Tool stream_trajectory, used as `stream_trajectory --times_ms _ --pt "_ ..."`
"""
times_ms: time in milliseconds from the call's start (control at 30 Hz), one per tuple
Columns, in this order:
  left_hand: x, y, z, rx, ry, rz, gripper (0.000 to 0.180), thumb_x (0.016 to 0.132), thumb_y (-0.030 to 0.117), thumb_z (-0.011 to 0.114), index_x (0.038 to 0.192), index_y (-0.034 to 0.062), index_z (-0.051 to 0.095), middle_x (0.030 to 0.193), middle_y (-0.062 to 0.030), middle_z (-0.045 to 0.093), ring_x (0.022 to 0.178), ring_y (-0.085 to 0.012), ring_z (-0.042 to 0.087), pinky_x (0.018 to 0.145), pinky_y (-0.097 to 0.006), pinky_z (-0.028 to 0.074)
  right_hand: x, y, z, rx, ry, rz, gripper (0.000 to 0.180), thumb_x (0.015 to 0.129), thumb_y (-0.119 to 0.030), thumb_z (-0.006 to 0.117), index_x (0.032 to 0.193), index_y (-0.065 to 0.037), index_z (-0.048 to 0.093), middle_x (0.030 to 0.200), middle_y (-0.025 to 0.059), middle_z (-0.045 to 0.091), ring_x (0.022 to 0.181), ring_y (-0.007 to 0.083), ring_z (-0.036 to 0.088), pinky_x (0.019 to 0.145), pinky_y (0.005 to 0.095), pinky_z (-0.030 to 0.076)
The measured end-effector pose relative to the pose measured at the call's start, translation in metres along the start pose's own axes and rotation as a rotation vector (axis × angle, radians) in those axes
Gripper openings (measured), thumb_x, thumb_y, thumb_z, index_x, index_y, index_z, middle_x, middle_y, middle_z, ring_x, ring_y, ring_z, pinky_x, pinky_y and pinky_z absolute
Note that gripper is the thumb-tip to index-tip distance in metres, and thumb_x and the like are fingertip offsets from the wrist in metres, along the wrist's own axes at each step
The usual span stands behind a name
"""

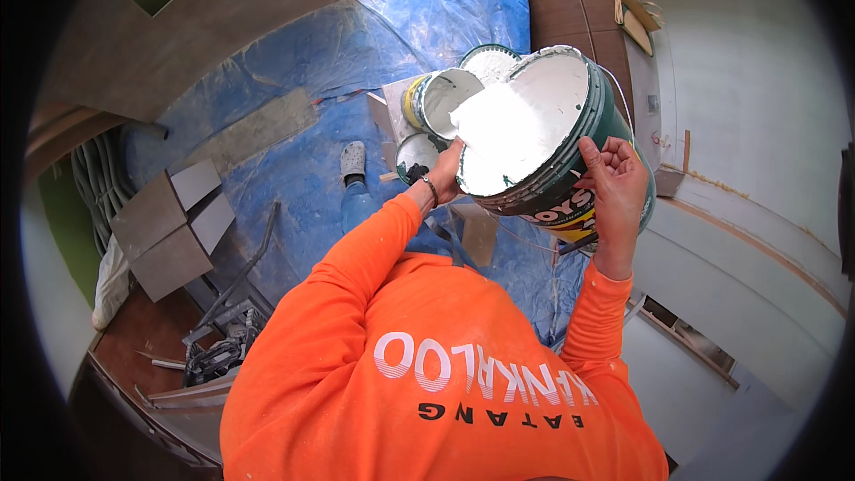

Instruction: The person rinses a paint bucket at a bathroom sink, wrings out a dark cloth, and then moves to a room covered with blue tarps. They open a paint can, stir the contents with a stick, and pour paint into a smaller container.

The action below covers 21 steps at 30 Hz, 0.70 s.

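The blue plastic sheet covers the floor and everything else sits on or above it. Over the sheet, a person in an orange long-sleeved shirt holds up a big green bucket, tipped steeply so its mouth faces down and toward the left. The right hand grips the bucket's side wall near the base, fingers wrapped on it; the left hand is closed on the rim at the low edge of the mouth. Thick white paint fills the tilted bucket and a tongue of it hangs at the lip, directly above 1 smaller white pail standing on the sheet below the bucket's mouth. That pail looks partly coated white inside, so the pour seems under way rather than finished, with much paint left in the bucket. Just behind the pail stands 1 more bucket, also white inside, and a round lid lies beside the pail, near the left hand. To the left of the bucket, a grey shoe rests on the sheet.
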<state>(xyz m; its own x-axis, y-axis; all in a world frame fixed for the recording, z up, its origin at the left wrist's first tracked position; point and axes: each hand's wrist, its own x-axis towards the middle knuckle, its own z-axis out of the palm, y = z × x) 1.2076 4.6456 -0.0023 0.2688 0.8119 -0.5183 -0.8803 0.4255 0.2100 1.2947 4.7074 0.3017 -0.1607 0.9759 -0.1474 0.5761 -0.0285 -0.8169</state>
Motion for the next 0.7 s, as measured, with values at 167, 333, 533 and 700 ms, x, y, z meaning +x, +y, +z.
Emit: stream_trajectory --times_ms 167,333,533,700 --pt "0.0008 -0.0019 -0.0015 0.053 0.002 -0.010 0.075 0.106 0.065 0.029 0.149 0.0058 0.045 0.140 -0.0097 0.061 0.123 -0.0233 0.065 0.097 -0.051 0.055 0.0005 -0.0020 0.0009 -0.009 0.002 -0.008 0.031 0.091 -0.021 0.081 0.099 0.001 0.060 0.074 -0.0012 0.056 0.062 0.0025 0.054 0.052 0.0198 0.053" --pt "0.0018 -0.0039 -0.0011 0.057 -0.018 -0.019 0.076 0.105 0.066 0.027 0.148 0.0072 0.046 0.138 -0.0091 0.062 0.120 -0.0239 0.066 0.094 -0.052 0.056 0.0013 -0.0030 0.0018 -0.017 -0.002 -0.011 0.032 0.092 -0.022 0.081 0.098 0.000 0.060 0.073 -0.0017 0.055 0.062 0.0021 0.053 0.052 0.0197 0.053" --pt "0.0030 -0.0055 -0.0015 0.039 -0.048 -0.004 0.075 0.105 0.067 0.027 0.149 0.0092 0.046 0.138 -0.0079 0.062 0.119 -0.0248 0.067 0.091 -0.056 0.057 0.0017 -0.0037 0.0019 -0.026 -0.010 -0.029 0.032 0.092 -0.023 0.081 0.097 0.000 0.059 0.073 -0.0019 0.055 0.062 0.0021 0.053 0.052 0.0196 0.053" --pt "-0.0054 0.0003 0.0064 0.041 -0.015 -0.010 0.073 0.106 0.065 0.030 0.148 0.0079 0.047 0.136 -0.0076 0.064 0.117 -0.0206 0.068 0.092 -0.047 0.058 0.0003 -0.0046 0.0015 -0.048 -0.001 -0.023 0.032 0.092 -0.022 0.081 0.097 0.000 0.059 0.073 -0.0016 0.056 0.061 0.0022 0.053 0.052 0.0199 0.053"
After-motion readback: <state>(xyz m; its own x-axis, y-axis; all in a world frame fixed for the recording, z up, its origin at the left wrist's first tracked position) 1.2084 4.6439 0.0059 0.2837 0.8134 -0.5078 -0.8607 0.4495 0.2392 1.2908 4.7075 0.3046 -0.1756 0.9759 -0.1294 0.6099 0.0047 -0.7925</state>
